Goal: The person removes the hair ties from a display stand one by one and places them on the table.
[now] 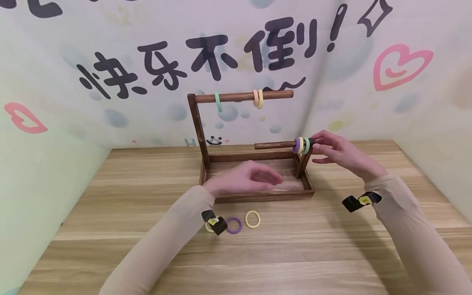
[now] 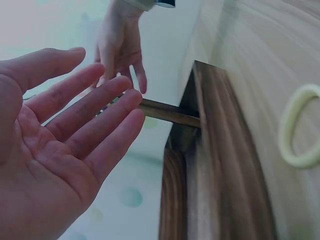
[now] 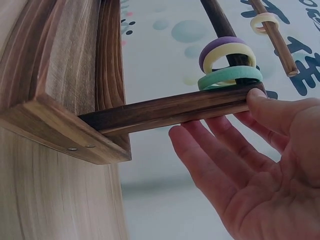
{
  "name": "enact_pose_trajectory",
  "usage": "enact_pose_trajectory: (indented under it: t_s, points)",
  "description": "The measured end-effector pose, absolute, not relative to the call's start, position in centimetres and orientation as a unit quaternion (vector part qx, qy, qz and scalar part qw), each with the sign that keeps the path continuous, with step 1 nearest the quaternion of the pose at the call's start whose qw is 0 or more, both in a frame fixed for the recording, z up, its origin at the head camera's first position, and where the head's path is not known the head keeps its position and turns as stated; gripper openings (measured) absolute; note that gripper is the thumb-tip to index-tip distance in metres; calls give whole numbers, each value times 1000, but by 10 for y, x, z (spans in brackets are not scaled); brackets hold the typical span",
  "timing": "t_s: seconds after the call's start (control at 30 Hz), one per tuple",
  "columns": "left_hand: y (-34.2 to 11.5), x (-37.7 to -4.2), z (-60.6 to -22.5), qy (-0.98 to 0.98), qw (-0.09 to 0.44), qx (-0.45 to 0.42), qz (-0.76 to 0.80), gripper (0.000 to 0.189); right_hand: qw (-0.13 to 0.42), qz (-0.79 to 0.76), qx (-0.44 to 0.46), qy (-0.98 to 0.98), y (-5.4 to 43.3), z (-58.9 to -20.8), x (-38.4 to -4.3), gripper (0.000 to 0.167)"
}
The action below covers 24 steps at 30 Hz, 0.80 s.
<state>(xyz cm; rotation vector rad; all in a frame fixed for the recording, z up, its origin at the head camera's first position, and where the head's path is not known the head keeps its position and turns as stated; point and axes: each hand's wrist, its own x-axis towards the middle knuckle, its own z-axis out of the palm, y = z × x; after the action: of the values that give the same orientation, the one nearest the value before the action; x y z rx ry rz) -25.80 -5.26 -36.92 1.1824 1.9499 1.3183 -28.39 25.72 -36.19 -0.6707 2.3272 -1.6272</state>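
Note:
A dark wooden stand [image 1: 265,197] with a tray base carries two bars at different heights. On the upper bar [image 1: 236,97] hang a green ring [image 1: 218,102], a pink ring [image 1: 255,98] and a yellow ring [image 1: 260,99]. A purple ring [image 3: 220,42], a yellow ring [image 3: 227,48] and a green ring [image 3: 230,76] sit against the post on the lower bar [image 1: 273,145]. My right hand [image 1: 337,153] touches this short post [image 3: 175,110], thumb at its top end, fingertips along its outer side. Over the tray, my left hand [image 1: 247,178] is held with fingers extended, holding nothing.
On the wooden table [image 1: 280,254], in front of the stand, lie a purple ring [image 1: 234,233] and a yellow ring [image 1: 253,227]. Another pale ring [image 1: 208,229] is partly hidden by the left wrist camera. A printed cloth [image 1: 166,119] hangs behind the table.

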Motion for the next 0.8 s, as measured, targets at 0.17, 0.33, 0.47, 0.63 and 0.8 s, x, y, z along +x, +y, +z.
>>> enact_pose_trajectory:
  t_s: [0.17,0.33,0.47,0.63,0.8]
  points:
    - [-44,-263,-360,728,234,435,475,29,114,-554,-227,793,257,-362,-284,26]
    - [-36,-270,-348,728,235,432,478,30,112,-555,-228,792,257,-361,-284,25]
    - [-28,-279,-335,727,223,432,484,30,110,-555,-229,792,257,-361,-284,25]
    - [-19,-290,-320,724,193,433,502,30,112,-559,-227,789,256,-361,-284,24]
    - [-12,-302,-315,728,149,429,513,30,114,-564,-225,787,256,-362,-284,23]
